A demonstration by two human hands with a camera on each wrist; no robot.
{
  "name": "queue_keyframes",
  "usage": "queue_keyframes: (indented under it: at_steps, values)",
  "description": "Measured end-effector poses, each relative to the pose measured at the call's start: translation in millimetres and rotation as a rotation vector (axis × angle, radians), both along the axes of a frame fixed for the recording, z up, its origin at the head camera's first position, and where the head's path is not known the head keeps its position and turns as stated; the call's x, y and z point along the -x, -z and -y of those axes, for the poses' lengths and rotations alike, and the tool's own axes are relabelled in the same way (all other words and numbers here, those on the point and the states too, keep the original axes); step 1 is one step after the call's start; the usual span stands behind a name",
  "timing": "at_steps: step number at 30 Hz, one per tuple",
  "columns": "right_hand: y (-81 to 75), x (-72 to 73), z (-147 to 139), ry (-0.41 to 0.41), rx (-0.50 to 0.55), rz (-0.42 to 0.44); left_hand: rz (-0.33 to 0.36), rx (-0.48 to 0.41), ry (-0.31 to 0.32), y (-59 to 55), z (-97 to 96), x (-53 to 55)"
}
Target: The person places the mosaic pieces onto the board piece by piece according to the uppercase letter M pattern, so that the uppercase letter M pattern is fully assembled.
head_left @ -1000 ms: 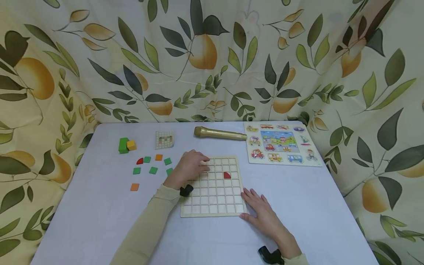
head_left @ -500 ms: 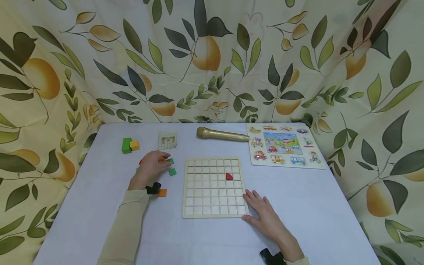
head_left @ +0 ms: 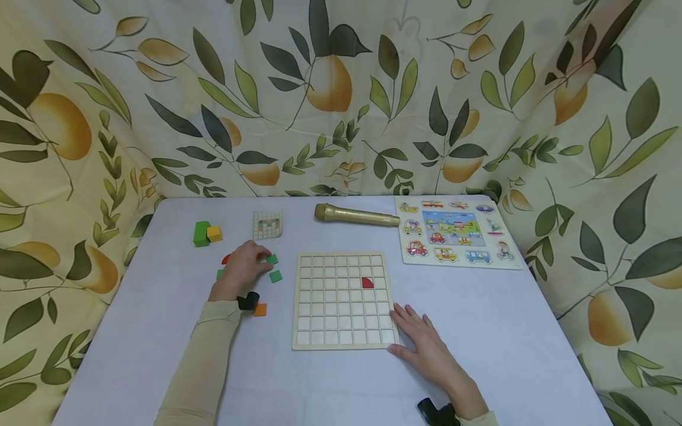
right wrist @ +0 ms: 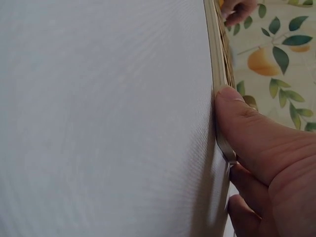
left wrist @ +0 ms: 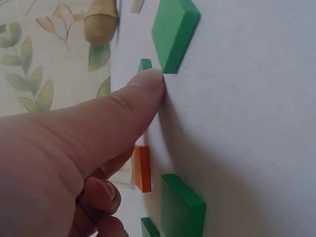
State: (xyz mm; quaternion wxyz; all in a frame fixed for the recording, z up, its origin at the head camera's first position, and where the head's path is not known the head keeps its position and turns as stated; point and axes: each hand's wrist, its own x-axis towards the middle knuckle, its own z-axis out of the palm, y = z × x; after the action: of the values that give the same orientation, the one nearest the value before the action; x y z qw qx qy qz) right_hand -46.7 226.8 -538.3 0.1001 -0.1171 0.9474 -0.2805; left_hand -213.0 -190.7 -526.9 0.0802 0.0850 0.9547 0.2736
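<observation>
Just beyond left hand [head_left: 242, 273], gridded card [head_left: 267, 225], then microphone [head_left: 356, 215].

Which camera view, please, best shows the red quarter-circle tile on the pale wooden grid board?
The head view: it shows the red tile whole on the grid board, unobstructed. Neither wrist view shows it; the right one catches only the board's edge.

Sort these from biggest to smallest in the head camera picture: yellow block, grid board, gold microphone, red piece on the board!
1. grid board
2. gold microphone
3. yellow block
4. red piece
That's just how they look; the grid board sits nearer the camera than the gold microphone.
</observation>
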Motion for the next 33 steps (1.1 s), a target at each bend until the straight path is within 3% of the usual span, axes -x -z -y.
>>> queue_keyframes:
  at_steps: [6, 13, 21, 33]
  values:
    - [0.5, 0.5, -0.6, -0.001, 0.001, 0.001, -0.002, 0.003, -0.008, -3.0, -1.3, 0.8]
    - [1.8, 0.5, -1.4, -0.005, -0.002, -0.010, 0.016, -0.084, -0.012, -17.3, -11.7, 0.8]
    - [2.9, 0.9, -1.9, -0.006, 0.000, -0.020, -0.007, -0.147, 0.082, -29.4, -37.8, 1.5]
    - [3.4, 0.8, -1.4, -0.010, 0.007, -0.020, -0.053, -0.122, 0.195, -30.2, -77.2, 1.4]
